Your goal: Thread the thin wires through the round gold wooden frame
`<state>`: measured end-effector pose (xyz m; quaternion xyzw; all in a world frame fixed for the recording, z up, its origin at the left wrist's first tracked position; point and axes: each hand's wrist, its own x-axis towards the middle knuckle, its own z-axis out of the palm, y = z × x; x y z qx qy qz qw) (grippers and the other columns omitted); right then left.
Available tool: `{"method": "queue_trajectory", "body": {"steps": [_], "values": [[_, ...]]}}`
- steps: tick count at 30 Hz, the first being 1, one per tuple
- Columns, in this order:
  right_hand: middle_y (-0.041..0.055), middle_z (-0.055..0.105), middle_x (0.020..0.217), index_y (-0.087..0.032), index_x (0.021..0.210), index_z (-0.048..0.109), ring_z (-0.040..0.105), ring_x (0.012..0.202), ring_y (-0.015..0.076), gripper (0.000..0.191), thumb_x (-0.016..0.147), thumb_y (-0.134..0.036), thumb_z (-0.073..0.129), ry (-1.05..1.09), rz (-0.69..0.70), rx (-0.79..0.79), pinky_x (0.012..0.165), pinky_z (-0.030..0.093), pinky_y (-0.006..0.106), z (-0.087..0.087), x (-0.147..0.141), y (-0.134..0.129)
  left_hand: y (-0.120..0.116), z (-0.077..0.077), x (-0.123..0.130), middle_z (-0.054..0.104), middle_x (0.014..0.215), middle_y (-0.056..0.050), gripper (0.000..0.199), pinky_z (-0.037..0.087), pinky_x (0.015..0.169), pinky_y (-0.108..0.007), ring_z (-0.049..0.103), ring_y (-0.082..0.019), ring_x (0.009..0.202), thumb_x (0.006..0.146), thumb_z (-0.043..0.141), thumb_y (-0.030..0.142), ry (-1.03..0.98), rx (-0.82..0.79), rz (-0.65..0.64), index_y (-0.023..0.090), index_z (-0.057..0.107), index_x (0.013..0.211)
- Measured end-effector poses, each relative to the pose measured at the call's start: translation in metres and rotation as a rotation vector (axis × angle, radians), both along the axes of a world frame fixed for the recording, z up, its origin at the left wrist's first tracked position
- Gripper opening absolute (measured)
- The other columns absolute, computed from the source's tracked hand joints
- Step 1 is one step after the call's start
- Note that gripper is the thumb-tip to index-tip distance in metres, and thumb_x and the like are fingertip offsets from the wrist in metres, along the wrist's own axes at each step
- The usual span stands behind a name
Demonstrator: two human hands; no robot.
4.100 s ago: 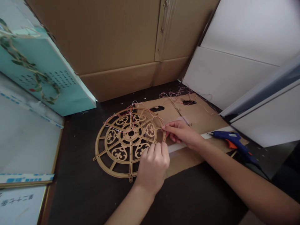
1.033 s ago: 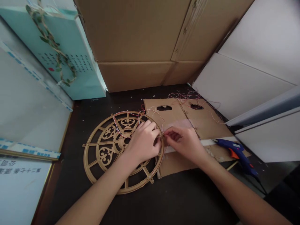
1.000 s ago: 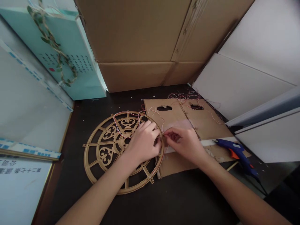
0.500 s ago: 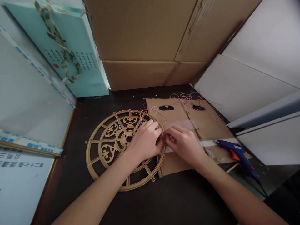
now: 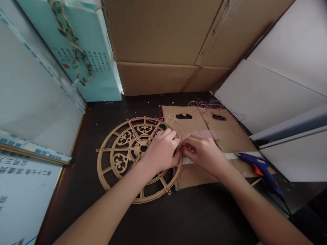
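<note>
A round golden openwork frame (image 5: 103, 173) with scroll ornaments lies on the dark table, its right side over a cardboard sheet. Thin pinkish-white wire (image 5: 136, 118) loops across its upper part and runs to the right rim. There my left hand (image 5: 163, 149) rests over the frame, fingers curled round the rim; its fingertips are partly hidden. Just outside the same rim, my right hand (image 5: 204, 153) pinches the wire between thumb and forefinger. The two hands' fingertips nearly meet. Where exactly the wire sits against the rim is too small to make out.
Beneath my right hand lies the cardboard sheet (image 5: 191, 180) with two cut-out holes. A blue glue gun (image 5: 258, 161) with an orange trigger is on its right. Tangled wire (image 5: 204, 104) lies behind. A big cardboard box (image 5: 158, 78), a turquoise bag (image 5: 99, 86) and white panels (image 5: 245, 98) enclose the table.
The view has shifted slightly, so most things appear a little further right. Both hands stay at the frame's right rim with small finger movements.
</note>
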<state>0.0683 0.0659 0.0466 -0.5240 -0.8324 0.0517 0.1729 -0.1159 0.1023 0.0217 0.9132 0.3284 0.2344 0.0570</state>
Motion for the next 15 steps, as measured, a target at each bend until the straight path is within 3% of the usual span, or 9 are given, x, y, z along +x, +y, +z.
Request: {"method": "queue_trajectory", "body": {"steps": [15], "values": [[0.0027, 0.055, 0.075, -0.013, 0.072, 0.054, 0.044, 0.067, 0.0129, 0.015, 0.086, -0.007, 0.057, -0.273, 0.087, -0.036, 0.064, 0.028, 0.03, 0.018, -0.008, 0.008, -0.002, 0.001, 0.0, 0.059, 0.093, -0.01, 0.009, 0.046, 0.076, -0.037, 0.053, -0.023, 0.091, 0.085, 0.053, 0.017, 0.012, 0.019, -0.005, 0.015, 0.061, 0.082]]}}
